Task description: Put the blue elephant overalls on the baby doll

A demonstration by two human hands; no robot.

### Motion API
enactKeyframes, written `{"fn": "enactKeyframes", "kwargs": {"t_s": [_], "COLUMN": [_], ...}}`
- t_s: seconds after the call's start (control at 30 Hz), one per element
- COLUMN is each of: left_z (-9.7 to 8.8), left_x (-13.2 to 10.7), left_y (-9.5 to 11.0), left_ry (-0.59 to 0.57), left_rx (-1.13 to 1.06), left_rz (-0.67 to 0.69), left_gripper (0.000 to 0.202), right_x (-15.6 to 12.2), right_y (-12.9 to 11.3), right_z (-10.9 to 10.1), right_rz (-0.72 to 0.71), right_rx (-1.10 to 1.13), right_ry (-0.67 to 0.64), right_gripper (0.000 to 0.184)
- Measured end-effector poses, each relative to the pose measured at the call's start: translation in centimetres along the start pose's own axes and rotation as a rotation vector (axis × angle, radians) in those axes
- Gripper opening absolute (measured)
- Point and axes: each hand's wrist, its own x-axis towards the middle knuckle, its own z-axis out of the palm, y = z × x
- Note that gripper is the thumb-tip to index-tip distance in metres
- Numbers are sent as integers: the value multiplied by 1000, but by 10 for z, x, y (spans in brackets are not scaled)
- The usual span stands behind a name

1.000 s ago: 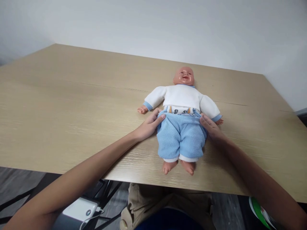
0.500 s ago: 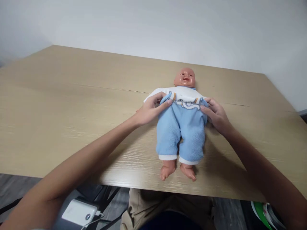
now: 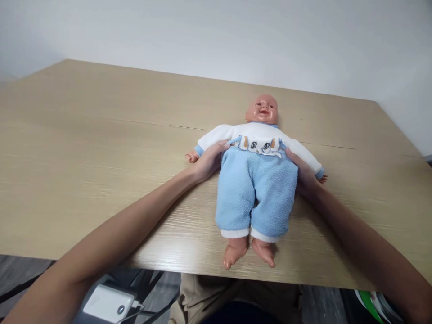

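A baby doll [image 3: 262, 110] lies face up on the wooden table, its feet toward me. It is dressed in a white top [image 3: 222, 132] with light blue cuffs and fluffy blue trousers [image 3: 256, 180] with white hems. An elephant face patch [image 3: 259, 145] with blue straps lies flat across its middle. My left hand [image 3: 209, 162] is closed on the doll's side at the waist, thumb by the strap and other fingers hidden behind. On the opposite side, my right hand [image 3: 301, 173] grips the waist likewise, its fingers mostly hidden under the doll.
The wooden table [image 3: 111, 162] spreads wide on both sides, with its front edge close to me. A pale wall [image 3: 216, 40] stands behind it. Below the edge at left is a white power bank [image 3: 108, 303] with a cable. A green and white round object [image 3: 369, 303] shows at lower right.
My hands have moved from the top edge of the trousers down to the doll's sides. The folded elephant patch now lies open, and both doll arms show more fully.
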Motion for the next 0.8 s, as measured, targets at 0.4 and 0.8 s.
{"fn": "enactKeyframes", "kwargs": {"t_s": [0.4,0.8], "left_z": [-11,-27], "left_x": [-7,-18], "left_y": [2,7], "left_ry": [-85,-145], "left_rx": [349,388], "left_rz": [161,110], "left_gripper": [65,40], "right_x": [2,-23], "right_y": [-6,4], "right_z": [-19,-32], "right_rz": [-193,-189], "right_rx": [-320,-334], "right_ry": [-34,-88], "right_gripper": [50,41]}}
